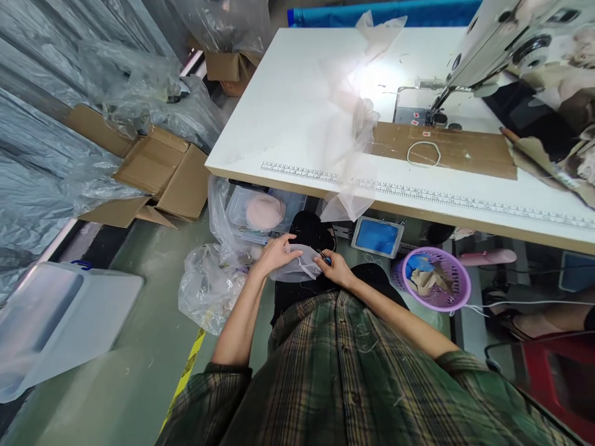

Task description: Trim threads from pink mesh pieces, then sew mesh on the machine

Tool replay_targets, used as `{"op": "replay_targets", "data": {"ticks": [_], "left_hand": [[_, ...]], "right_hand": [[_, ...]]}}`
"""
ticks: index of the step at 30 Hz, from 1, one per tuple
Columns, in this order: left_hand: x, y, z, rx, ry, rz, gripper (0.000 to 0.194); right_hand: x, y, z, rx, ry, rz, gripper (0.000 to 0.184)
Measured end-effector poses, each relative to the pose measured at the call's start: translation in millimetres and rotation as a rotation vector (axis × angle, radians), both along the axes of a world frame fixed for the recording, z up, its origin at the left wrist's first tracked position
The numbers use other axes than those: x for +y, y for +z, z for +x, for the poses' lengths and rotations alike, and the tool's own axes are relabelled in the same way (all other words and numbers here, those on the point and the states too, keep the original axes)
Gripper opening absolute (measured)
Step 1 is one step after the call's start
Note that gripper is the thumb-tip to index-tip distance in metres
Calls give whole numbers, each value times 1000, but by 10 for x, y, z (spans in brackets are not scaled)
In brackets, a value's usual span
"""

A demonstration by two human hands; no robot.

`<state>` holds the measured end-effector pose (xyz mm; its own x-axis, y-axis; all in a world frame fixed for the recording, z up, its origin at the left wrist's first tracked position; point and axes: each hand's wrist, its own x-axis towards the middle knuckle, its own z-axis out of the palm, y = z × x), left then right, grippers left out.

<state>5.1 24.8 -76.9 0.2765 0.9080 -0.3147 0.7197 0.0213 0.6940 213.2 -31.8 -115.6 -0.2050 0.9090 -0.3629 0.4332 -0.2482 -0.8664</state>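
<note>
Over the black-clad lap point(292, 300), small snips point(328, 260) are clamped in the grip of the right hand point(337, 270); their long axis is slanted, the tips pointed forward and left toward the sheer white cloth point(302, 266). The cloth is spread roughly left to right, apparently steadied by the left hand point(275, 254), whose thumb and forefinger are held apart; whether it is pinched underneath cannot be told. A purple basket point(437, 307) is placed alongside, probably for scraps. Beyond, the counter point(288, 111) is occupied by a sewing machine point(493, 43).
</note>
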Motion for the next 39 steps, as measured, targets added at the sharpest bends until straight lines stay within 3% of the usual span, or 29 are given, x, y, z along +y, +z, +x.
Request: {"op": "replay_targets", "data": {"ticks": [3, 6, 9, 12, 15, 19, 21, 24, 30, 33, 37, 39], "left_hand": [[8, -216, -3, 70, 24, 115, 55], [43, -185, 111, -94, 59, 164, 51], [168, 10, 364, -399, 126, 134, 48], [278, 224, 659, -577, 177, 107, 49], [204, 419, 791, -456, 116, 258, 30], [-189, 712, 583, -136, -251, 573, 22], [-412, 851, 424, -11, -379, 616, 24], [-673, 965, 300, 83, -393, 624, 29], [-869, 866, 513, 89, -425, 683, 34], [-779, 831, 592, -12, -427, 678, 32], [-435, 842, 533, -142, -144, 611, 23], [-227, 826, 506, -163, -106, 509, 31]], "right_hand": [[-28, -85, 71, -93, -29, 20, 27], [-75, 16, 156, -144, -67, 75, 20], [-30, 275, 182, -121, -113, 188, 21], [97, 648, 163, -8, -151, 434, 21], [147, 1048, 157, 88, -123, 654, 21], [-35, 1374, 185, 167, -36, 746, 21], [-154, 1387, 193, 192, 9, 709, 20], [-249, 1273, 176, 188, -11, 539, 15], [-184, 1072, 122, 23, -206, 225, 28], [-148, 1054, 155, 23, -215, 206, 23], [-160, 1036, 247, 108, -151, 246, 21], [-176, 1027, 285, 146, -123, 256, 21]]}}
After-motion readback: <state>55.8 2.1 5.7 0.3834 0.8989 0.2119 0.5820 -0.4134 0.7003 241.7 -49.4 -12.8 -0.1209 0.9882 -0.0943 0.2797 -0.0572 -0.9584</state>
